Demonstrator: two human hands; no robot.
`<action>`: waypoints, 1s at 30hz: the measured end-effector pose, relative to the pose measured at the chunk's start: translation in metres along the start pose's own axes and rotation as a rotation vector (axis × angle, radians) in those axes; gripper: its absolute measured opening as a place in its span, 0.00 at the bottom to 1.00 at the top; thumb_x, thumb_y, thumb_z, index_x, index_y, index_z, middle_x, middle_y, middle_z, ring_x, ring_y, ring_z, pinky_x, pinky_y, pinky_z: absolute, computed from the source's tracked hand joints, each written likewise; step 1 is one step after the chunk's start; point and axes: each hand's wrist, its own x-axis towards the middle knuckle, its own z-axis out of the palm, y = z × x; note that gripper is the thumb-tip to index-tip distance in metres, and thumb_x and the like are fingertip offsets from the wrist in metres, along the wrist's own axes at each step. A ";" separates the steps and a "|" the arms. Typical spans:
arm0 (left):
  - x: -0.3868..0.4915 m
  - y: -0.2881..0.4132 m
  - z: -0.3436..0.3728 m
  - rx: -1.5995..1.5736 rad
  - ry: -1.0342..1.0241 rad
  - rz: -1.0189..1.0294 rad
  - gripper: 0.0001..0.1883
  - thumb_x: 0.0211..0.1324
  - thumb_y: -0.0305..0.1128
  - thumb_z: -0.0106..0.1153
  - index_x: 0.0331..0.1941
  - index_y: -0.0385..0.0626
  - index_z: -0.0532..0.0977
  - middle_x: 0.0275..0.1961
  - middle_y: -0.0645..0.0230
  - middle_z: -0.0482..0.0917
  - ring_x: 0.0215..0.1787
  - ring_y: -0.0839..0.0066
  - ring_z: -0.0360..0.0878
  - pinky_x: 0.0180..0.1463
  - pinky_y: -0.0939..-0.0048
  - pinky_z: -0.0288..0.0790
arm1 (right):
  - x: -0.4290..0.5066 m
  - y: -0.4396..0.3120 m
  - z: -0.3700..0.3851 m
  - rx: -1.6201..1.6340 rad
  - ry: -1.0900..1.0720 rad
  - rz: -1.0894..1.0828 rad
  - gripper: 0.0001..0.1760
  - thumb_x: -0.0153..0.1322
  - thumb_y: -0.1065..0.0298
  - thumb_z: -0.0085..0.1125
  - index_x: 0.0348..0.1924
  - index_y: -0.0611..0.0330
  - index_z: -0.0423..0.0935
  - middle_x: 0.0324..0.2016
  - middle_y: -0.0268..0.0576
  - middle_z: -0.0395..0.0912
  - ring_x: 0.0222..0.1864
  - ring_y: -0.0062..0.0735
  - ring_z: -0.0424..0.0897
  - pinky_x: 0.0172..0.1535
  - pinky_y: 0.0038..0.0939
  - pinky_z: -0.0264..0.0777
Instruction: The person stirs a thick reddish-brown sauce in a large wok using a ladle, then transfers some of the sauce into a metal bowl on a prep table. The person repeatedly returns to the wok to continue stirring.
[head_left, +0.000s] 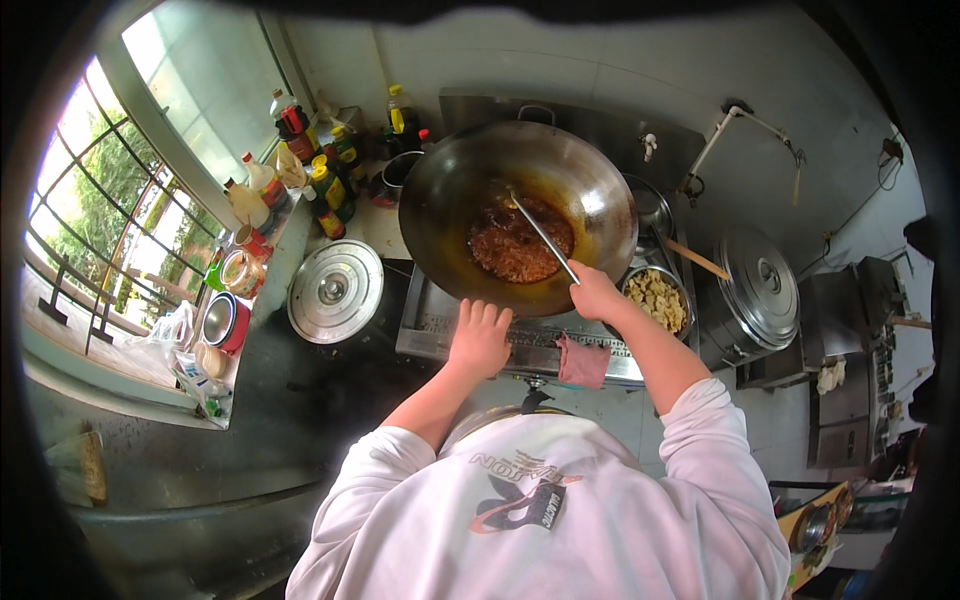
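A large steel wok (607, 225) stands on the steel stove (450, 315), with bubbling reddish-brown food (517, 251) at its bottom. My right hand (596, 291) is closed around the metal handle of a long cooking utensil (544, 236), whose far end lies in the food, partly hidden. At the wok's near rim is my left hand (481, 337), its fingers on or just by the rim; whether it grips the rim cannot be told. Beside my right forearm, a metal bowl holds pale, browned food pieces (655, 300). A pink cloth (583, 361) hangs over the stove's front edge.
Left of the wok, a round metal lid (335, 291) covers a pot. Several sauce bottles (330, 191) crowd the back left corner. A large lidded steel pot (761, 289) stands to the right, near a wooden handle (697, 259). A jointed water pipe (712, 146) is on the wall.
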 end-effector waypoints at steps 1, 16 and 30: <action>0.000 0.000 -0.001 -0.003 -0.004 -0.004 0.33 0.51 0.40 0.67 0.61 0.45 0.70 0.57 0.54 0.73 0.69 0.51 0.63 0.78 0.42 0.48 | 0.000 0.001 0.002 -0.003 0.021 -0.002 0.29 0.72 0.70 0.49 0.68 0.62 0.66 0.52 0.66 0.79 0.54 0.64 0.78 0.56 0.49 0.72; 0.002 -0.001 0.002 0.015 0.051 0.035 0.33 0.49 0.39 0.67 0.60 0.43 0.70 0.57 0.53 0.73 0.69 0.49 0.63 0.76 0.40 0.51 | 0.011 -0.013 0.005 -0.011 -0.066 -0.068 0.29 0.71 0.74 0.44 0.68 0.64 0.64 0.49 0.69 0.79 0.52 0.67 0.78 0.54 0.51 0.72; 0.001 -0.004 0.005 0.002 -0.016 0.026 0.40 0.51 0.40 0.68 0.68 0.44 0.65 0.63 0.53 0.69 0.73 0.49 0.58 0.78 0.41 0.47 | 0.000 -0.009 -0.025 -0.140 0.044 -0.004 0.30 0.70 0.78 0.45 0.66 0.67 0.66 0.44 0.67 0.82 0.47 0.65 0.82 0.49 0.51 0.76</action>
